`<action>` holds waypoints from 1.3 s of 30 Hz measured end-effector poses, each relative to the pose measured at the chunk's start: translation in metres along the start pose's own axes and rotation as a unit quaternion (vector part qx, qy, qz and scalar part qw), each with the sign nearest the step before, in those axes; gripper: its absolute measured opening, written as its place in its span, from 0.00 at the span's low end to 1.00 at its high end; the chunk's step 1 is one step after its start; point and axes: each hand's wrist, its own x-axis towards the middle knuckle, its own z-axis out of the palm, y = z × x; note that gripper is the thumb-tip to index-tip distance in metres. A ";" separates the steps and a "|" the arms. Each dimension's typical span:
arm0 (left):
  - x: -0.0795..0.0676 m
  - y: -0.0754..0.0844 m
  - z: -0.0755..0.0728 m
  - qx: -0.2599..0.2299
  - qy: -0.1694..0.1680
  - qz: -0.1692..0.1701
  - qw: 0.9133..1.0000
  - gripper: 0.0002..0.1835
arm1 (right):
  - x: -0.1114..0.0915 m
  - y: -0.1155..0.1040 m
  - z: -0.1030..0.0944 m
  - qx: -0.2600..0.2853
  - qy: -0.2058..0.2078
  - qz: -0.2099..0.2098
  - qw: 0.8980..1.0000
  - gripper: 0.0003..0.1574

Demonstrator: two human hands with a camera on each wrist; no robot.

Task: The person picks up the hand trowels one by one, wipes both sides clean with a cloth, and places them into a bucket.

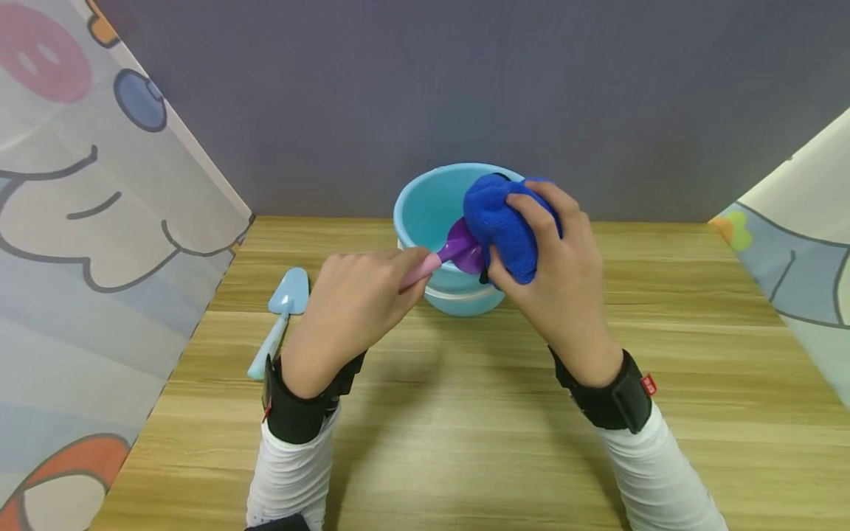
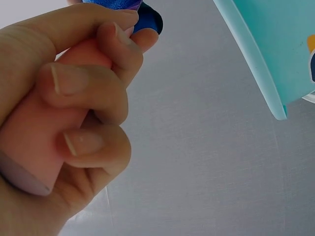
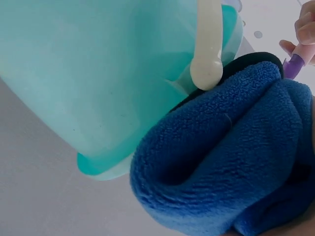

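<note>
A grey wall (image 1: 432, 88) fills the far side of my head view, and the wood-grain desk (image 1: 465, 457) runs up to it. Against the far part of the desk stands the light-blue bucket (image 1: 428, 214), its open mouth facing up.

My right hand (image 1: 564, 273) is at the bucket's right side. Its fingers are bent over the top of the blue cloth (image 1: 508, 228) and the thumb presses from the near side, so the bunched cloth is firmly gripped. I see it overlapping the bucket's right rim, though I cannot tell whether the two touch.

My left hand (image 1: 361, 299) comes in from the other side, all closed up: the left wrist view shows me its fingertips curled tightly round the pink handle of the purple shovel (image 1: 458, 247). That shovel points right, over the bucket's near rim, its purple blade partly covered by the edge of the cloth.

Left of the bucket, the light-blue shovel (image 1: 282, 317) lies on the desk just beside my left hand, blade toward the wall. Smallest of all, I have a black wristband (image 1: 614, 398) round the right wrist.
</note>
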 end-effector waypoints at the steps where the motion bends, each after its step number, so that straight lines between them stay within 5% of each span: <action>1: 0.000 0.000 0.000 0.000 0.001 0.000 1.000 0.22 | 0.000 0.000 0.001 0.001 0.002 0.002 1.000 0.33; 23: 0.001 -0.002 0.004 0.007 0.034 0.010 0.999 0.24 | 0.001 0.009 0.002 0.030 0.056 0.031 0.998 0.27; 39: -0.001 -0.004 0.000 0.004 0.049 0.003 0.999 0.24 | 0.005 0.011 -0.010 0.051 0.052 0.065 0.995 0.25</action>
